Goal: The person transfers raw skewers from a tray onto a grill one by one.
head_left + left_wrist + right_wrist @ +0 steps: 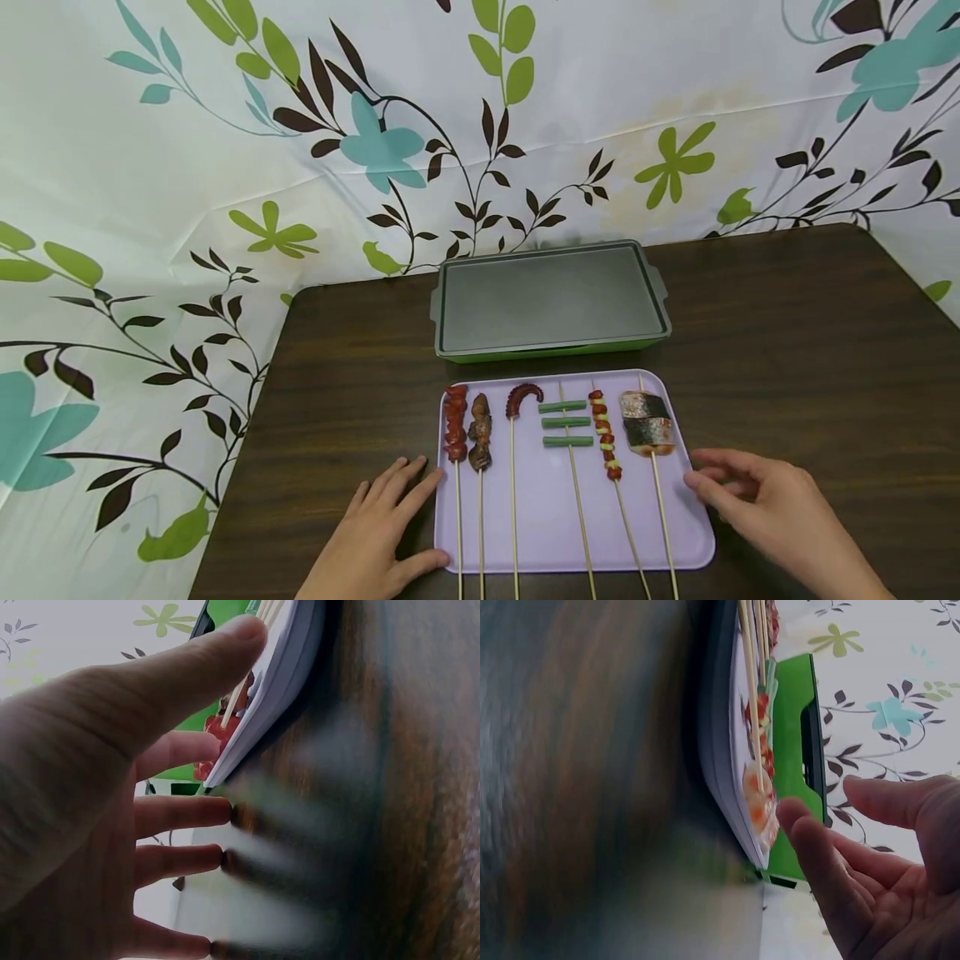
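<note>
A lilac tray (543, 533) bears several skewers side by side: red chunks (455, 423), brown pieces (480, 429), a curled tentacle (516, 398), three green stalks (567, 442), small red and green bits (604, 433), and a fish-like piece with dark skin (647, 429). Their sticks point toward me, some past the near rim. At the tray's left edge my left hand (382, 533) rests with spread, straight fingers, thumb and index finger at the rim. My right hand (772, 508) is by the right rim, fingers loosely bent and thumb apart from them, with nothing held; contact with the rim is unclear.
Behind the tray stands a grey rectangular griddle plate (547, 296) on a green base (791, 742), with a handle on each side. Both stand on a dark wooden table (787, 350). A leaf-patterned cloth (525, 125) hangs behind the table's back edge.
</note>
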The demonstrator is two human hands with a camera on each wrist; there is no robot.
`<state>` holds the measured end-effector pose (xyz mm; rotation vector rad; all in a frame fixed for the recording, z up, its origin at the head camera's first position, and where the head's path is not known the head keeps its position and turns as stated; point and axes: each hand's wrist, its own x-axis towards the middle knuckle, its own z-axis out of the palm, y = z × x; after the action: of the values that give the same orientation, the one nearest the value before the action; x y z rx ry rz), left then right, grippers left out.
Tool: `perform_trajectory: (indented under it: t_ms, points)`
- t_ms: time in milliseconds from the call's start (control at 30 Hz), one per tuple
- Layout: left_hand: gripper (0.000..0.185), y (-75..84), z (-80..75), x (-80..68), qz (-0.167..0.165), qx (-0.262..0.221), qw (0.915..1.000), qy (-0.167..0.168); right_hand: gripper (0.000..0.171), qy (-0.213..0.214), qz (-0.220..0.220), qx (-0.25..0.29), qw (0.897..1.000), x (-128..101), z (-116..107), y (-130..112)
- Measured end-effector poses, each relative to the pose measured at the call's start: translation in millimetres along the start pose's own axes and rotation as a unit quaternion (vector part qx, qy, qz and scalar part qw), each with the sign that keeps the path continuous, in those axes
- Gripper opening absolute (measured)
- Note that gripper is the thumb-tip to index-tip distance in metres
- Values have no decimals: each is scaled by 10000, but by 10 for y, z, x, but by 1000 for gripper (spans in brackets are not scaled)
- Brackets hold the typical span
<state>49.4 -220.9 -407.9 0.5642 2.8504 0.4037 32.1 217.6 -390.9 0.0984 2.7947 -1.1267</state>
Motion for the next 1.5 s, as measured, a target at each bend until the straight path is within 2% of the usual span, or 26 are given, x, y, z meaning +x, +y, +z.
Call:
perform_trajectory:
  t_ms: [133, 267, 400, 567, 767, 1167, 1500]
  points:
    - [86, 6, -6, 4, -34, -108, 9999, -21, 35, -522, 228, 35, 9984, 7, 78, -24]
    - [86, 13, -10, 7, -68, -238, 9997, -23, 28, -879, 61, 57, 9961, 3, 149, -25]
    - [88, 20, -16, 9, -136, -346, 9993, -46, 24, -899, -180, 143, 9957, 4, 203, -20]
    - [93, 29, -27, 14, -281, -467, 9983, -204, 25, -1001, -259, 174, 9945, 15, 249, -12]
    - [98, 24, -18, 22, -356, -565, 9971, -358, 26, -1158, -153, 187, 9930, 25, 294, 11]
    - [100, 26, 0, 25, -364, -611, 9971, -270, 24, -1340, -13, 369, 9903, 39, 325, 28]
    - [101, 43, -19, 36, -479, -674, 9959, -368, 24, -1441, -14, 485, 9884, 44, 319, 30]
